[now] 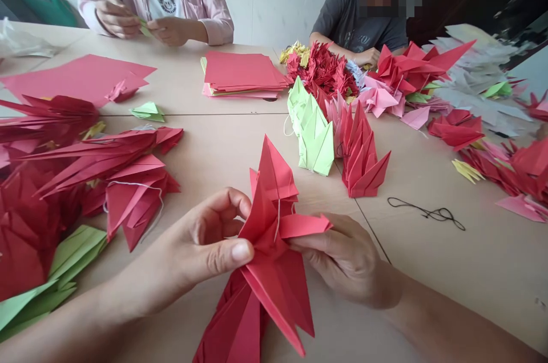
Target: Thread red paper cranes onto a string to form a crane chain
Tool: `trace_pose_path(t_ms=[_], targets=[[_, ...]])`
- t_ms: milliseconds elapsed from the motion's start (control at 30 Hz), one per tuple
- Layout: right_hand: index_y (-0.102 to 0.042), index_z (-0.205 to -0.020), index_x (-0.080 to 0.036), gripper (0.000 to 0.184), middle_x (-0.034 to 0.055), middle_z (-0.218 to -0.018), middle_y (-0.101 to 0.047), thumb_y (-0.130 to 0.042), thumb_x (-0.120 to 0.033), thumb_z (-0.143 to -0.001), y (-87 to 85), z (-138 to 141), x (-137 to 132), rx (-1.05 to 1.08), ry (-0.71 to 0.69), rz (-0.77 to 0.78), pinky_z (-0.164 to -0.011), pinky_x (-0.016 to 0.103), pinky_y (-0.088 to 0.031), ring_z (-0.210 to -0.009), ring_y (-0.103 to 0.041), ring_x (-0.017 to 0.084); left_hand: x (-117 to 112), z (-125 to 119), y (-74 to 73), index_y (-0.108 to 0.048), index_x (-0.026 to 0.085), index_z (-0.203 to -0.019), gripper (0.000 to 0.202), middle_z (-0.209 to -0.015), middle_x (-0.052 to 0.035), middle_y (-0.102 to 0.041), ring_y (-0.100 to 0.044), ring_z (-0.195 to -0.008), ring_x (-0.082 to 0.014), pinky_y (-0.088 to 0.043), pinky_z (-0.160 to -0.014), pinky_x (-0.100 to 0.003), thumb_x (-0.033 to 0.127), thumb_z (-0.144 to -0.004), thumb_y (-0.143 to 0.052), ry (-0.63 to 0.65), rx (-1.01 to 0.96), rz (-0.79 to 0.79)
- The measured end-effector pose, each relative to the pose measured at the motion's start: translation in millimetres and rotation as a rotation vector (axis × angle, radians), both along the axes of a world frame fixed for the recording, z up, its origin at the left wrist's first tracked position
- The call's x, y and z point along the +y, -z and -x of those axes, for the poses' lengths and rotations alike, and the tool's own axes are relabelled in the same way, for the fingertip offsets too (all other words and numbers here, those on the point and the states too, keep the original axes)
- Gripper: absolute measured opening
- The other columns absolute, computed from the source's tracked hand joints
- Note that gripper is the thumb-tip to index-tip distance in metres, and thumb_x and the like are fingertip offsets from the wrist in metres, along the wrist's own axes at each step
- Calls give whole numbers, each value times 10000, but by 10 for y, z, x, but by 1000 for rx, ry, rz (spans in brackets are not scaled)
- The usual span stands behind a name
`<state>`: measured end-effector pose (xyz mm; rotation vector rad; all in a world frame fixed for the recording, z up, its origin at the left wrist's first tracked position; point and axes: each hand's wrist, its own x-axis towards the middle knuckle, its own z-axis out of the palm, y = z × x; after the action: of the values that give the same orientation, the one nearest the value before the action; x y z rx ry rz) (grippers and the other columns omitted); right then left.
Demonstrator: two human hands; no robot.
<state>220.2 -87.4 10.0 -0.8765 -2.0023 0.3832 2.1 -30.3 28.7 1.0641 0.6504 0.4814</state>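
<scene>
My left hand (205, 243) and my right hand (346, 260) both pinch a red folded paper crane (274, 226) low in the middle of the view. A thin white thread (278, 216) runs through the crane. More red folded cranes (240, 323) hang beneath it on the same string. The left thumb presses on the crane's body, and the right fingers grip a wing from the other side.
Strung red and green cranes (98, 174) lie at the left; green (314, 140) and red (362, 160) rows stand ahead. A stack of red paper sheets (242, 73), a black thread (432, 213) and crane heaps (406, 72) cover the wooden table (471, 271). Two people sit opposite, folding.
</scene>
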Motion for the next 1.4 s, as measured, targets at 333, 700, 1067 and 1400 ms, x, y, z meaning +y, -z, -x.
trace_pose_path(t_ms=[333,700,1067,1400], targets=[[-651,-966,-138,192,68,-836,-685,-510,-36,-884,-8,9,-21,-78,-23,-74,-592,219,-494,-696,-626,125,-25,-40,-106,-592,259,-1030,311,-982,-14,-626,-609,-925,-182,-537,-767,-235,210,-754,-725,62,115,-31],[-625,-958,-181,162,49,-867,-696,-503,-82,-922,24,-2,7,-33,-26,-44,-651,185,-533,-768,-654,104,-37,-52,-161,-642,199,-992,163,-958,-48,-684,-638,-935,-229,-559,-776,-302,185,-838,-591,141,212,-117],[-634,-990,-162,157,78,-879,-690,-495,-112,-935,19,5,4,-19,-96,55,-651,224,-525,-759,-646,123,-76,-46,-112,-591,197,-847,119,-804,20,-575,-532,-732,-127,-473,-638,-183,289,-807,-656,102,167,-79],[-600,-934,-181,143,41,-773,-678,-460,-166,-961,-5,17,-49,-91,-83,47,-589,216,-466,-648,-594,110,-161,-182,-167,-362,206,-702,412,-647,75,-473,-386,-576,-73,-349,-491,-130,129,-650,-763,59,202,9]])
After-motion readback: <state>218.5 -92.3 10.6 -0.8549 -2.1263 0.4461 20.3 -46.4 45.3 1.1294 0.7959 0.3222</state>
